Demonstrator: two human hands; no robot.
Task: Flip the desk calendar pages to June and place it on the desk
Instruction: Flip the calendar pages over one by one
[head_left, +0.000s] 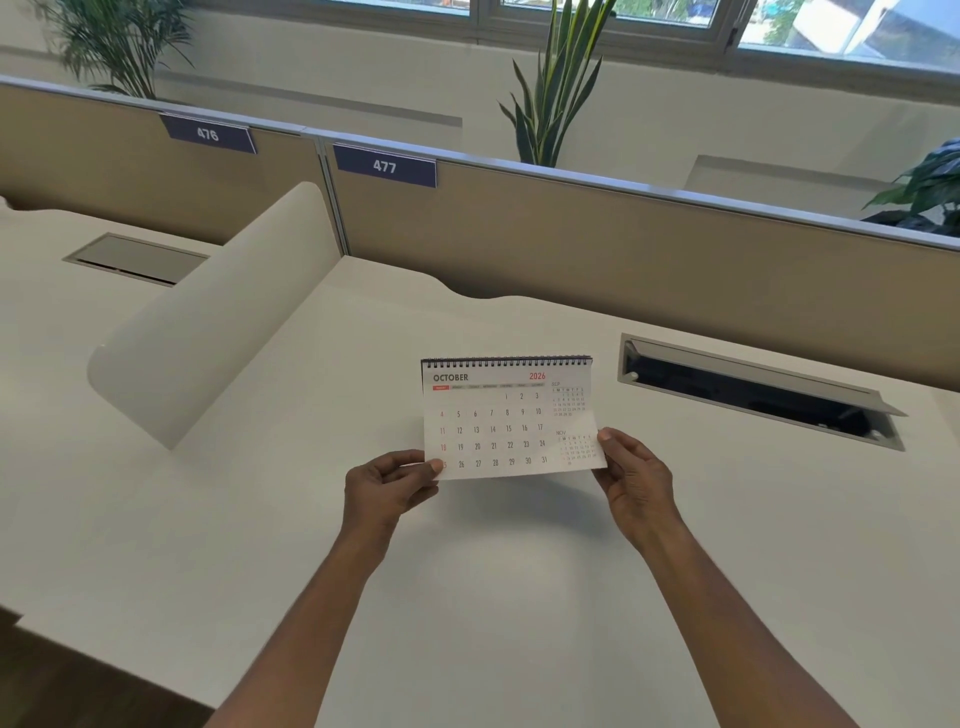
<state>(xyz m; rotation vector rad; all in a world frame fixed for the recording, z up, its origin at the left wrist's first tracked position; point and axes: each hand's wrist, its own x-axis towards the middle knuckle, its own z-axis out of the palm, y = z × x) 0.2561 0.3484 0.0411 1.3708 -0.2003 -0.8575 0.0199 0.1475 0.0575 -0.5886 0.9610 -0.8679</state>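
A white spiral-bound desk calendar (498, 415) is held up above the white desk (493, 571), showing OCTOBER 2026. My left hand (389, 483) pinches its lower left corner, thumb on the front. My right hand (634, 478) pinches the lower right corner of the front page, which curls slightly there. The black wire binding runs along the top edge. The pages behind the front one are hidden.
An open cable tray (753, 395) with a raised lid is sunk into the desk at the right. A rounded white divider (218, 317) stands at the left. A tan partition (623, 249) with labels 476 and 477 runs behind, with plants beyond it.
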